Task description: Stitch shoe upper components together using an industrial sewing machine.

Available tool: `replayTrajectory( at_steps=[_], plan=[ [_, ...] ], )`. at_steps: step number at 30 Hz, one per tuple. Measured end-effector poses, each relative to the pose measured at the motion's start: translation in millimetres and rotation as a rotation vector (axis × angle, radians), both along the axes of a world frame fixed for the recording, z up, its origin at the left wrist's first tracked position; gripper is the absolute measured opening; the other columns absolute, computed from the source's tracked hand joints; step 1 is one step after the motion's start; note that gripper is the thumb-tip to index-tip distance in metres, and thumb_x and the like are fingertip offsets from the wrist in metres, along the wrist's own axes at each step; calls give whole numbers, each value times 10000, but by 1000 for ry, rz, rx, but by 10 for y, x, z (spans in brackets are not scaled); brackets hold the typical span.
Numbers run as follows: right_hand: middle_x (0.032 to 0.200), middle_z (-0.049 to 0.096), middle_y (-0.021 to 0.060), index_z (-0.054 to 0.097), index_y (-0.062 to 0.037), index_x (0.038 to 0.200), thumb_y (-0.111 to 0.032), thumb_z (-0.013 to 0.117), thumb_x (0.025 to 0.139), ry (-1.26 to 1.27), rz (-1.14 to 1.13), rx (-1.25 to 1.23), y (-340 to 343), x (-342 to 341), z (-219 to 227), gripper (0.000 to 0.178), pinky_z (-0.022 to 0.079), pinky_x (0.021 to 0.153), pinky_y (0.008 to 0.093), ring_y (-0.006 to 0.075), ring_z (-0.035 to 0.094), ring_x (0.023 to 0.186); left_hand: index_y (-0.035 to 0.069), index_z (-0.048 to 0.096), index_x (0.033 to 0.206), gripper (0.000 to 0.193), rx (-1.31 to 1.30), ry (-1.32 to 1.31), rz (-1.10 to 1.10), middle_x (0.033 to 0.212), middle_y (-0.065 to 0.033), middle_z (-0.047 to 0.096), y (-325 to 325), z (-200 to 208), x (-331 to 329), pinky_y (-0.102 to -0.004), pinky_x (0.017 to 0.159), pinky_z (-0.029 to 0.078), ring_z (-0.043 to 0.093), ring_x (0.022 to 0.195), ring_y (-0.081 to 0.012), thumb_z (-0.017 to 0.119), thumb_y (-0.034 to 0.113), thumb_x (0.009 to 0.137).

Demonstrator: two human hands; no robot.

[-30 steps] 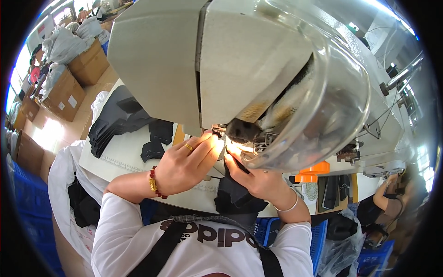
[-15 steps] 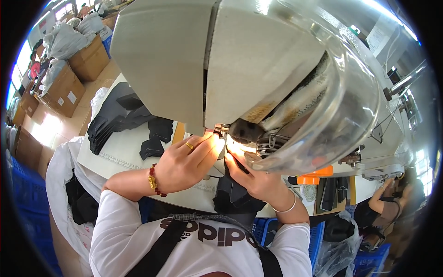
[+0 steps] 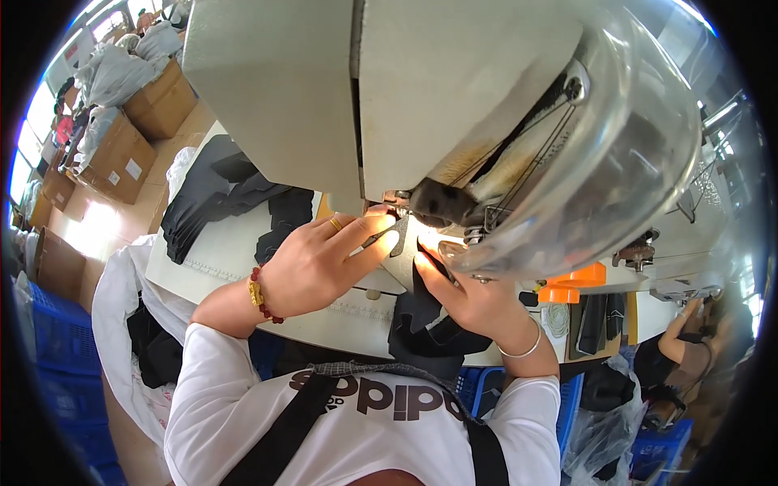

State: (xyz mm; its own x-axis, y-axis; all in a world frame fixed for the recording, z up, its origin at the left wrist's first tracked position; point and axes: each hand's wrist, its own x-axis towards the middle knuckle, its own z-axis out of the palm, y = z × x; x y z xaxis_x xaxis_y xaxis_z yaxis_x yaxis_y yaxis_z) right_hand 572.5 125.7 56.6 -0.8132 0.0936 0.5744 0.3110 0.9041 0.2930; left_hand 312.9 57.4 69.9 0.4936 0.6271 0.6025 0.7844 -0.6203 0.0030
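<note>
Under the head of a pale grey sewing machine (image 3: 275, 89), my two hands work close to the lit needle area. The left hand (image 3: 312, 263) has its thumb and fingers closed on the edge of a small dark fabric piece (image 3: 379, 237), left of the presser foot. My right hand (image 3: 478, 304), fingers bent, pinches a black fabric piece (image 3: 420, 304) that hangs toward me over the table edge. The fingertips of the right hand are partly hidden by a clear plastic guard (image 3: 648, 186). Where the fabric meets the needle is washed out by the lamp.
Stacked black fabric pieces (image 3: 203, 198) lie on the white table (image 3: 235, 271) to the left. An orange plastic part (image 3: 571, 283) sits right of my right hand. Blue crates (image 3: 69, 348) and cardboard boxes (image 3: 117, 162) stand on the left; another person's arm (image 3: 677, 328) shows far right.
My left fingers have drawn slightly left and apart from the right hand, baring pale machine bed between them. The black fabric stays with the right hand. The whole view has shifted slightly.
</note>
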Motion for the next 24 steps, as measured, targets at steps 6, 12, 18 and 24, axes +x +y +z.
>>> replayTrajectory(
  at_steps=[6, 12, 18, 24],
  plan=[
    [1004, 716, 57, 745, -129, 944, -85, 735, 682, 75, 112, -24, -25, -4, 29, 266, 597, 764, 382, 236, 714, 894, 28, 670, 1071, 341, 29, 36, -98, 1086, -102, 615, 70, -26, -57, -303, 693, 578, 680, 889, -225, 681, 84, 735],
    [936, 701, 59, 723, -109, 890, -56, 751, 680, 138, 263, 93, -115, -148, 137, 219, 617, 666, 346, 170, 677, 788, 40, 659, 967, 254, 59, 26, -126, 1032, -89, 626, 43, 61, -80, -280, 644, 577, 689, 883, -202, 684, 91, 720],
    [939, 703, 64, 714, -87, 824, -41, 757, 675, 180, 194, 69, -186, -155, 64, 161, 623, 702, 357, 183, 679, 790, 41, 634, 915, 228, 42, 13, -152, 997, -81, 631, 73, 1, -104, -275, 615, 574, 701, 826, -204, 689, 97, 701],
    [952, 700, 84, 710, -65, 846, -16, 754, 695, 30, 274, 374, 16, -114, 157, 164, 620, 718, 362, 257, 694, 802, 46, 647, 904, 208, 25, 123, -70, 1008, -73, 634, 49, 73, -71, -272, 568, 542, 673, 754, -177, 695, 90, 706]
  ],
)
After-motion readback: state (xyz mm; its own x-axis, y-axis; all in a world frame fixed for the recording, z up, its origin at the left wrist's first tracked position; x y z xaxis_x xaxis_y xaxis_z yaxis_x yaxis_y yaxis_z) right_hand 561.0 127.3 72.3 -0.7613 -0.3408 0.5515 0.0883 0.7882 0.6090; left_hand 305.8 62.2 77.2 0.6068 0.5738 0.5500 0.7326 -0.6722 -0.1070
